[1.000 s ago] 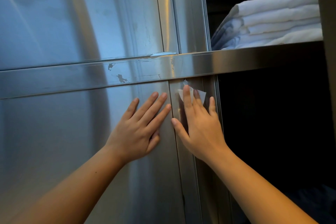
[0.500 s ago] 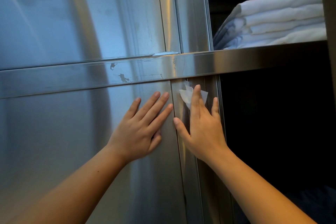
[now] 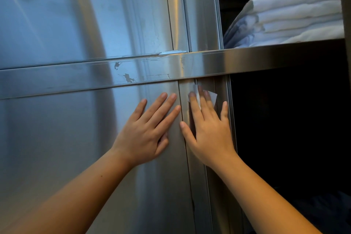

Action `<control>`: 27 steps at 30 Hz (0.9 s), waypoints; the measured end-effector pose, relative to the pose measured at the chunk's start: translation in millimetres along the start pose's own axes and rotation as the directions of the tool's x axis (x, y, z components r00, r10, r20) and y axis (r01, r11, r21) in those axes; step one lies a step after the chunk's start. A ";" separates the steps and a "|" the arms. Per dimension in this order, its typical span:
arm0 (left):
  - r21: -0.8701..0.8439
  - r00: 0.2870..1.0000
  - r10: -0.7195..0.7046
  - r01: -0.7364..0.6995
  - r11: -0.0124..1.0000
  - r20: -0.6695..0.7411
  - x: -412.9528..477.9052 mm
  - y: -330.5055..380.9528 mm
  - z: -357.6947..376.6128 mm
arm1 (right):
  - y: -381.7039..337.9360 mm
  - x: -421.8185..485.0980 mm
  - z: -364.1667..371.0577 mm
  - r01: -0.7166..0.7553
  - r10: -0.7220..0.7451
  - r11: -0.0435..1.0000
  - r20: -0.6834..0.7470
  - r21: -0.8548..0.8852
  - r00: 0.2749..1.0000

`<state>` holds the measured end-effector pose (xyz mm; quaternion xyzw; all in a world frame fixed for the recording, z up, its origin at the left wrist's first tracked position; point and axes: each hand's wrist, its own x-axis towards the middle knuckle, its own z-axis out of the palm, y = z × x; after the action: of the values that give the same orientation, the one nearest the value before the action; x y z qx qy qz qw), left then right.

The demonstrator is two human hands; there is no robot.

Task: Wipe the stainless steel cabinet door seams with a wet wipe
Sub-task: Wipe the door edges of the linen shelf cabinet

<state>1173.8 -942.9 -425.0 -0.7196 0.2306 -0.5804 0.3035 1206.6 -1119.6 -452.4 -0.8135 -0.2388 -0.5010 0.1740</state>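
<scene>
Head view takes in a stainless steel cabinet door filling the left side, a horizontal rail running above it, and folded white towels at upper right. The left hand lies flat on the door, fingers straight, holding nothing — it looks like a brace. Just across the vertical seam, the right hand presses the wet wipe with straight fingers against the narrow strip directly under the rail. The step in hand appears to be wiping the seam's top end. The next move probably calls for drawing the wipe down along the seam under steady pressure.
</scene>
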 end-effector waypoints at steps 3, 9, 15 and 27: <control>-0.009 1.000 0.001 -0.001 1.000 0.001 -0.2 -0.2 -0.5 | 1.1 -12.6 3.9 0.012 -0.011 1.000 0.026 -0.011 1.000; -0.007 1.000 0.003 -0.003 1.000 0.002 0.2 -0.2 -0.6 | 4.0 12.9 -2.6 0.076 -0.076 0.997 -0.001 -0.022 0.997; 0.011 1.000 0.017 -0.017 1.000 -0.001 -0.5 0.3 -1.2 | 6.8 -4.1 5.8 0.105 -0.106 0.994 0.035 0.020 0.994; -0.037 0.993 -0.094 0.097 0.995 0.067 -36.5 52.1 0.1 | 11.3 -59.8 21.9 0.096 -0.105 0.993 0.156 0.067 0.982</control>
<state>1166.9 -954.9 -487.1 -0.7543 0.1976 -0.5659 0.2679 1206.1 -1130.3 -516.2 -0.8323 -0.3074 -0.4352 0.1529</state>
